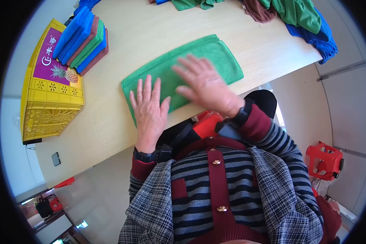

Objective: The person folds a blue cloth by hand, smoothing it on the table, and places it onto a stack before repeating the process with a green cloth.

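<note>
A green towel (223, 61), folded into a long rectangle with stitched edges, lies flat on the pale table in front of me. My left hand (149, 107) rests palm down on the towel's left end, fingers stretched out and slightly spread. Over the middle of the towel is my right hand (203, 83), a little blurred, its fingers extended and its thumb apart. Neither hand grips anything. The part of the towel under both palms is hidden.
A leaning stack of folded blue, brown and green towels (82, 40) stands at the left, beside a yellow plastic basket (55, 99). Loose green cloths (299, 16) and a blue cloth (323, 42) hang over the far right edge. A small dark card-like object (56, 159) lies front left.
</note>
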Motion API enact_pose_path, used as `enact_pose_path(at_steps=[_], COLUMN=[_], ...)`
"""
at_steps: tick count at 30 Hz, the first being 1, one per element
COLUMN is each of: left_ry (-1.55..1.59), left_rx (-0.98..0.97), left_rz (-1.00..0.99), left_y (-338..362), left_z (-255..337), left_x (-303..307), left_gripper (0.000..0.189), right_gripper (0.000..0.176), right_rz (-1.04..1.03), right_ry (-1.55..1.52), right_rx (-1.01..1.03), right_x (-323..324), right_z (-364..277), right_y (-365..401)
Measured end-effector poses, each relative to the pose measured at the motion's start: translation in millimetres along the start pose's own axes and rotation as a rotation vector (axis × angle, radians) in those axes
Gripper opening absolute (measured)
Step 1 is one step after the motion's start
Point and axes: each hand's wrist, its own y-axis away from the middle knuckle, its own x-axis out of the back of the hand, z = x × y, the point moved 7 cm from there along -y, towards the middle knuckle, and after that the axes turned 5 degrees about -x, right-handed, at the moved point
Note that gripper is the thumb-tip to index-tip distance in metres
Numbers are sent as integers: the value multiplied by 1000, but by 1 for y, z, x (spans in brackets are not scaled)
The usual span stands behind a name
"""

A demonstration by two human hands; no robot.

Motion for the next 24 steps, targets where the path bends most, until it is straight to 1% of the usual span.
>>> enact_pose_path(at_steps=[1,3,5,8,11,12,15,19,24], left_ry=[2,-12,-19,11,4,1,10,18,24], left_rx=[-5,5,12,42,57,63,69,78,114], left_rz=[-1,-40,-57,-51,-54,-55,-52,-47,-76], left_y=[0,1,-2,4,8,8,10,11,14], left_z=[2,1,-1,-7,-13,-15,-17,-18,-24], left_x=[-4,-20,-22,-17,-15,-15,-15,-14,-12], left_gripper=[59,60,60,61,62,63,63,64,63], right_gripper=[62,63,63,64,63,63,62,62,61], right_rz=[1,-150,-144,-144,-151,-153,-89,-67,-43], right_ry=[2,-82,-47,16,125,126,187,245,248], right_rx=[-5,69,72,79,5,5,-95,-172,-213], right_x=[-5,-25,-30,-35,-22,-20,-10,2,10], right_z=[-14,-36,-31,-19,8,15,41,64,78], right_y=[1,3,3,10,9,10,14,19,23])
